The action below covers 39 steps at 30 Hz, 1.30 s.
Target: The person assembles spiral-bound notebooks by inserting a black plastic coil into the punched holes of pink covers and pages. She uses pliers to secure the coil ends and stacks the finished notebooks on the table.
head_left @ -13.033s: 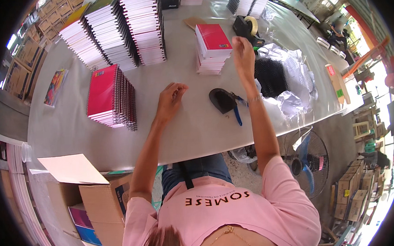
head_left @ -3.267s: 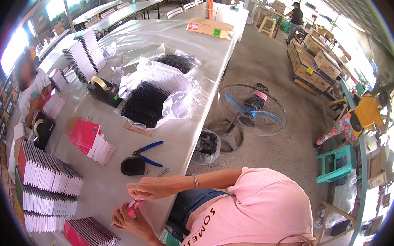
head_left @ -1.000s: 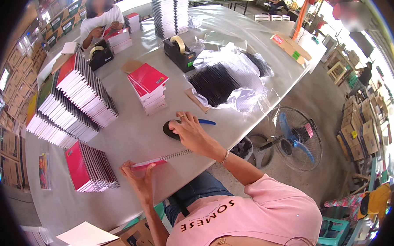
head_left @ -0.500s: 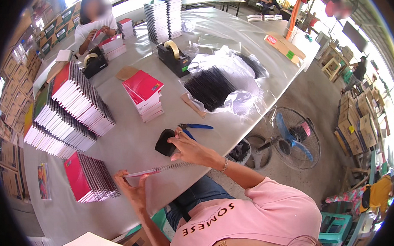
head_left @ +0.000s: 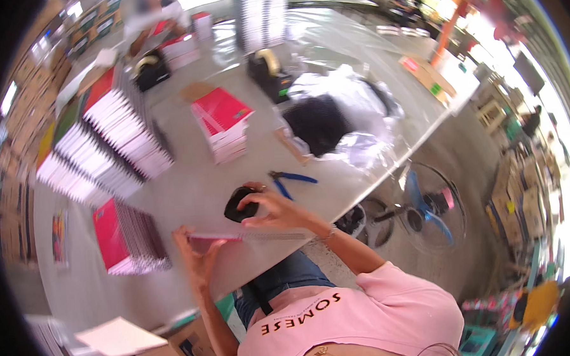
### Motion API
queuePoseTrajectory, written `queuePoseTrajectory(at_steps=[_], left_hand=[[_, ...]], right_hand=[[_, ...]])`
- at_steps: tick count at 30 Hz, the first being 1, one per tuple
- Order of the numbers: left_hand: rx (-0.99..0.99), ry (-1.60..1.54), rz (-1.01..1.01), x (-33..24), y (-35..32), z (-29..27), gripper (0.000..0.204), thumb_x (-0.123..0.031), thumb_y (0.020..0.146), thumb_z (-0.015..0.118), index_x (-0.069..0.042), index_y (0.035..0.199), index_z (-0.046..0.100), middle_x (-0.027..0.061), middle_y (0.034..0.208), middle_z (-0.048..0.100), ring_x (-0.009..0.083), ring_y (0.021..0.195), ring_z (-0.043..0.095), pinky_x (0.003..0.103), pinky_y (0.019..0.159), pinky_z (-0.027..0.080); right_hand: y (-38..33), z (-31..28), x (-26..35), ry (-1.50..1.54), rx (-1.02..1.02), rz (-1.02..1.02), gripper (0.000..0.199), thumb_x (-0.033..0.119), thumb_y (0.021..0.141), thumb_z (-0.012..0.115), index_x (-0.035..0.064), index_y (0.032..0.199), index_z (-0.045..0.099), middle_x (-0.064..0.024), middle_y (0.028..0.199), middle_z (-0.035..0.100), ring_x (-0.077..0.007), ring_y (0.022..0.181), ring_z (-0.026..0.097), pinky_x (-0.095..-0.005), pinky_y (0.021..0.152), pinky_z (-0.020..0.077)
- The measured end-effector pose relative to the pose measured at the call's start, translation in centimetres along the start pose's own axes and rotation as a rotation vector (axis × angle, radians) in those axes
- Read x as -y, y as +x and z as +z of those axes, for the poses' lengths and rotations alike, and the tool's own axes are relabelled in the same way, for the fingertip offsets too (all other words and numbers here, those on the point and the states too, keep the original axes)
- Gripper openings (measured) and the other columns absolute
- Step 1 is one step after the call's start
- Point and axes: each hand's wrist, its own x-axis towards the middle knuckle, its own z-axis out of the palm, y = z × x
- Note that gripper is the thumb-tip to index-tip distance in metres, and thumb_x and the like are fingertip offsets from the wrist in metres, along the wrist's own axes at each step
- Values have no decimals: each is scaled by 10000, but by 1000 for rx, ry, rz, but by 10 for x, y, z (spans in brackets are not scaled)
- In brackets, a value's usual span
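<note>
My left hand (head_left: 198, 255) grips a thin pink-red notebook (head_left: 216, 239) held edge-up near the table's front edge. A wire spiral coil (head_left: 276, 236) runs along its spine and sticks out well past the right end. My right hand (head_left: 275, 211) is above the coil, thumb and fingers apart, with the fingertips over a small black pad-like object (head_left: 234, 205); blur hides whether they touch it. Blue-handled pliers (head_left: 296, 177) lie with their handles spread, just beyond my right hand.
Stacked spiral notebooks (head_left: 132, 239) stand at left, taller stacks (head_left: 108, 138) behind. Red covered books (head_left: 225, 126) sit mid-table. A tape dispenser (head_left: 269, 77) and black coils (head_left: 319, 122) in white plastic lie farther back. A fan (head_left: 429, 203) stands beyond the right table edge. Another person (head_left: 157, 24) works opposite.
The view has shifted and blurred. My right hand has come down beside the black object, its fingers bending over it. My left hand still holds the notebook.
</note>
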Motion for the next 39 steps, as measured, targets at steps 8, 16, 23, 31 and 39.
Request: queuePoseTrajectory(at_steps=[8, 16, 23, 31, 39], left_hand=[[-37, -231, 18, 13, 4, 20, 1236, -264, 469, 997, -71, 1440, 256, 104, 1226, 396, 272, 1126, 447, 386, 995, 407], [48, -249, -50, 4, 4, 13, 1298, -315, 447, 1001, -97, 1464, 223, 86, 1300, 370, 270, 1114, 448, 402, 996, 411], [61, -260, -60, 7, 3, 13, 1303, -308, 444, 1002, -100, 1462, 216, 81, 1270, 384, 259, 1090, 454, 388, 986, 414], [64, -314, -65, 1, 2, 10, 1308, -252, 431, 1005, -129, 1460, 209, 69, 1067, 407, 223, 1018, 473, 334, 941, 408], [66, -346, -94, 2, 2, 9, 1278, -259, 456, 1004, -147, 1462, 225, 74, 1110, 423, 220, 1047, 477, 350, 967, 411]], right_hand=[[-6, -23, 6, 822, 438, -32, 510, 463, 767, 815, 23, 993, 688, -229, 1426, 486, -325, 1336, 436, -423, 1128, 293], [-5, -22, 22, 720, 401, -19, 296, 248, 803, 803, 20, 969, 715, -153, 1283, 591, -227, 1314, 461, -354, 1100, 341], [-9, -24, 51, 459, 441, 115, 270, 129, 766, 827, 10, 973, 703, -161, 1382, 521, -220, 1339, 433, -337, 1069, 362], [-9, -18, 65, 539, 405, 164, 267, 91, 756, 832, -2, 967, 697, -161, 1376, 518, -218, 1343, 434, -336, 1062, 384], [-1, -13, 33, 327, 216, 241, 350, 286, 809, 807, -4, 964, 686, -136, 1260, 599, -199, 1063, 584, -349, 925, 462]])
